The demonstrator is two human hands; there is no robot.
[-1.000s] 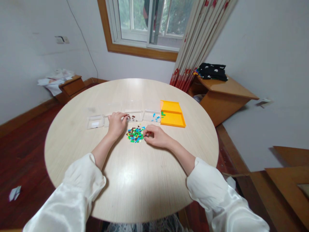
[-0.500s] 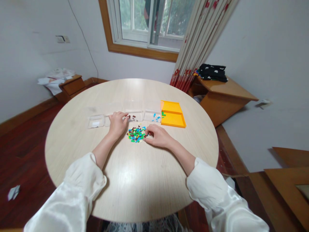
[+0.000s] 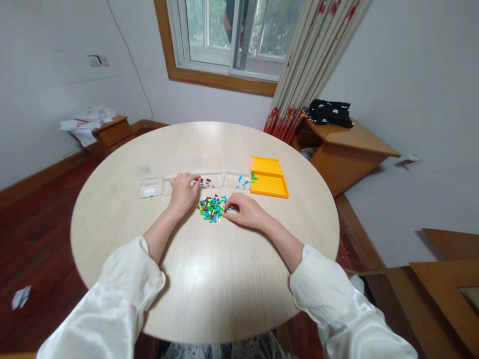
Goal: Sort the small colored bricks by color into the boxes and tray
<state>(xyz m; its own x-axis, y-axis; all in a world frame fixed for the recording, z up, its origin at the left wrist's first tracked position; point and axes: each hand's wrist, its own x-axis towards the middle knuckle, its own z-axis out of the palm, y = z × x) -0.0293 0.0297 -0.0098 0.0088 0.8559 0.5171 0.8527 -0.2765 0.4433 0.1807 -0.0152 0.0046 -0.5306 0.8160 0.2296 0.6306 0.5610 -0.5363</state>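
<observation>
A heap of small toy building bricks [image 3: 211, 208], green, blue, brown, yellow and white, lies loose on the round table. My right hand [image 3: 245, 210] is at the heap's right edge, thumb and fingertips closed around a small dark brown brick [image 3: 225, 210]. My left hand [image 3: 182, 192] reaches across clear plastic boxes behind the heap. Its thumb and forefinger are pinched together at the left end of a clear box [image 3: 209, 186] holding brown and grey bricks. What they hold is too small to make out.
Right of that box, another clear box [image 3: 228, 182] holds blue bricks. An open yellow case [image 3: 270, 185] with green bricks at its left side stands beside it. Farther left lies a clear box [image 3: 144, 191] with a white label. The round table [image 3: 209, 289] has a curved edge.
Both hands stay almost where they were, at the box and at the heap. The whole view has shifted very slightly.
</observation>
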